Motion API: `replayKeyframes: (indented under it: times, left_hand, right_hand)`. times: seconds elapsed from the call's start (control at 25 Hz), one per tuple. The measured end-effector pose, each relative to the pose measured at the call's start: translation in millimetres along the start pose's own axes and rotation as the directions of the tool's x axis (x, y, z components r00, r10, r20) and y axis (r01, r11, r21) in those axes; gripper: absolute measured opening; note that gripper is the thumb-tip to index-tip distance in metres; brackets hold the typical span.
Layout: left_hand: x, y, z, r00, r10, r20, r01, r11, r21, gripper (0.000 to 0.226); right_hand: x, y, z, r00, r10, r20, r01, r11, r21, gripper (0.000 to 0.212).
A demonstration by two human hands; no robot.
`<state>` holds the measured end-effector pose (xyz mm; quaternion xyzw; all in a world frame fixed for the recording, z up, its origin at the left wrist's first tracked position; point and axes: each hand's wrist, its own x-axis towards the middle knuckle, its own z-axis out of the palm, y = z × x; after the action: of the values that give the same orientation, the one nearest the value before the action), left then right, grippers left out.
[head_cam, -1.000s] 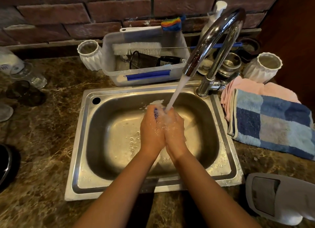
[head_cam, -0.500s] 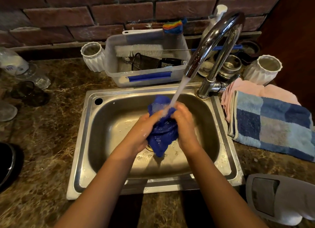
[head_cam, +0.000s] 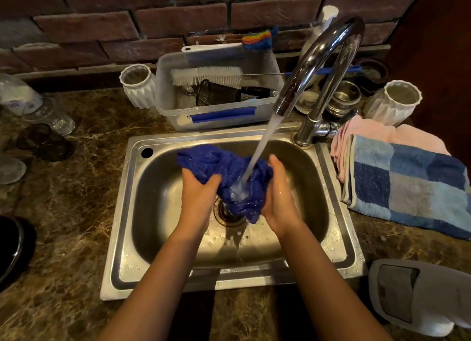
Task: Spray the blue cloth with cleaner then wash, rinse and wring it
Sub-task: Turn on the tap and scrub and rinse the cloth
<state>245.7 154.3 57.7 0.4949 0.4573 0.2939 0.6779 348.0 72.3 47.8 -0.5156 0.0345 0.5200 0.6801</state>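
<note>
The blue cloth (head_cam: 229,177) is now spread wider than half a second ago, opened out between the two hands over the middle of the sink (head_cam: 142,213), where earlier it hung bunched. The left hand (head_cam: 197,195) has its grip curled round the cloth's left part, thumb on top; the right hand (head_cam: 279,200) cups the right edge, fingers hidden behind the fabric. Water from the tap (head_cam: 321,60) now strikes the cloth's hollow centre, above the drain (head_cam: 224,214). A checked towel (head_cam: 407,185) lies at the right of the frame on the worktop (head_cam: 63,213).
</note>
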Motion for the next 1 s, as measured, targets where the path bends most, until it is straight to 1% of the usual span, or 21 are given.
replayKeyframes:
  times: [0.04, 0.08, 0.12, 0.16, 0.2, 0.24, 0.28, 0.32, 0.4, 0.44, 0.48, 0.52, 0.6, 0.64, 0.68, 0.72, 0.8, 0.84, 0.88, 0.92, 1.0]
  left_hand:
    - [-2.7, -1.7, 2.2, 0.999, 0.039, 0.006, -0.04, 0.997, 0.073, 0.054]
    - [-4.8, -2.2, 4.8, 0.999, 0.047, 0.016, -0.049, 0.991, 0.123, 0.051]
    - [-5.8, -2.5, 5.4, 0.999, 0.044, 0.019, -0.046, 0.991, 0.126, 0.038]
    - [-5.8, 0.1, 5.4, 0.999, 0.022, 0.044, -0.023, 0.999, 0.027, 0.02]
    - [-6.0, 6.1, 5.8, 0.996, -0.025, 0.087, 0.037, 0.989, -0.142, 0.006]
    - [-3.9, 8.0, 5.7, 0.987, -0.077, 0.142, 0.117, 0.946, -0.301, 0.018]
    - [-2.9, 7.1, 5.6, 0.972, -0.117, 0.203, 0.188, 0.905, -0.381, 0.034]
    - [-2.4, 4.7, 6.9, 0.969, -0.118, 0.219, 0.192, 0.915, -0.355, 0.038]
    - [-3.9, -2.6, 14.5, 0.984, -0.095, 0.152, 0.122, 0.975, -0.184, 0.026]
    - [-4.4, -6.3, 17.5, 0.991, -0.067, 0.116, 0.078, 0.992, -0.094, 0.019]
    - [-4.4, -7.2, 18.7, 0.992, -0.053, 0.113, 0.059, 0.997, -0.051, 0.016]
    - [-3.9, -8.6, 18.2, 0.988, -0.058, 0.145, 0.064, 0.997, -0.036, 0.024]
    - [-5.1, -12.8, 16.5, 0.96, -0.052, 0.275, 0.057, 0.998, -0.012, 0.042]
    - [-7.7, -14.9, 18.7, 0.942, -0.043, 0.334, 0.028, 0.998, 0.048, 0.044]
    - [-12.3, -18.2, 23.2, 0.938, -0.019, 0.345, -0.029, 0.99, 0.135, 0.047]
    - [-17.5, -23.1, 28.0, 0.95, 0.026, 0.313, -0.096, 0.972, 0.212, 0.055]
    - [-24.6, -27.1, 37.6, 0.971, 0.154, 0.184, -0.206, 0.927, 0.312, 0.067]
    - [-25.5, -26.7, 40.6, 0.966, 0.229, 0.121, -0.257, 0.902, 0.348, 0.065]
    - [-25.1, -27.1, 41.9, 0.95, 0.303, 0.071, -0.306, 0.87, 0.387, 0.059]
    - [-23.7, -26.6, 43.3, 0.936, 0.349, 0.041, -0.333, 0.843, 0.422, 0.054]
    - [-19.3, -22.6, 44.3, 0.927, 0.376, 0.012, -0.341, 0.826, 0.45, 0.038]
  right_hand:
    - [1.9, 3.5, 1.1, 0.998, -0.05, -0.031, 0.048, 0.996, -0.071, 0.027]
    - [3.7, 5.6, 2.1, 0.99, -0.116, -0.084, 0.107, 0.988, -0.114, 0.02]
    - [4.8, 5.8, 2.4, 0.979, -0.162, -0.126, 0.147, 0.982, -0.123, 0.012]
    - [4.3, 3.7, 1.8, 0.973, -0.173, -0.153, 0.16, 0.983, -0.089, 0.009]
    - [4.9, 1.0, -0.5, 0.978, -0.138, -0.156, 0.137, 0.99, -0.016, 0.012]
    - [5.3, -2.1, -3.3, 0.986, -0.084, -0.147, 0.095, 0.993, 0.066, 0.017]
    - [5.8, -4.1, -5.6, 0.991, -0.033, -0.127, 0.05, 0.99, 0.129, 0.023]
    - [4.9, -5.2, -5.7, 0.995, 0.007, -0.096, 0.009, 0.985, 0.172, 0.028]
    - [1.3, -4.4, -1.5, 0.999, 0.046, -0.013, -0.042, 0.976, 0.215, 0.031]
    - [2.1, -0.9, -0.7, 1.0, 0.029, -0.004, -0.028, 0.981, 0.19, 0.028]
    - [2.3, 1.7, 0.3, 1.0, 0.001, -0.019, 0.002, 0.988, 0.151, 0.024]
    - [3.2, 3.6, 0.0, 0.998, -0.024, -0.054, 0.03, 0.993, 0.118, 0.021]
    - [2.2, 6.2, 1.3, 0.996, -0.043, -0.073, 0.052, 0.992, 0.111, 0.024]
    - [0.6, 7.8, 4.4, 0.997, -0.038, -0.069, 0.045, 0.993, 0.107, 0.029]
    - [-0.4, 10.7, 7.5, 0.997, -0.039, -0.061, 0.044, 0.995, 0.084, 0.032]
    - [-2.3, 14.0, 11.7, 0.997, -0.047, -0.057, 0.05, 0.998, 0.049, 0.035]
    - [-5.0, 16.8, 20.3, 0.994, -0.104, -0.026, 0.104, 0.994, -0.017, 0.044]
    - [-3.0, 18.9, 20.5, 0.987, -0.161, -0.008, 0.16, 0.984, -0.082, 0.046]
    - [-2.5, 18.4, 20.8, 0.974, -0.228, 0.009, 0.227, 0.961, -0.161, 0.043]
    - [-1.1, 17.3, 19.6, 0.956, -0.292, 0.026, 0.29, 0.929, -0.229, 0.035]
    - [-1.4, 14.8, 18.7, 0.935, -0.353, 0.025, 0.343, 0.884, -0.318, 0.021]
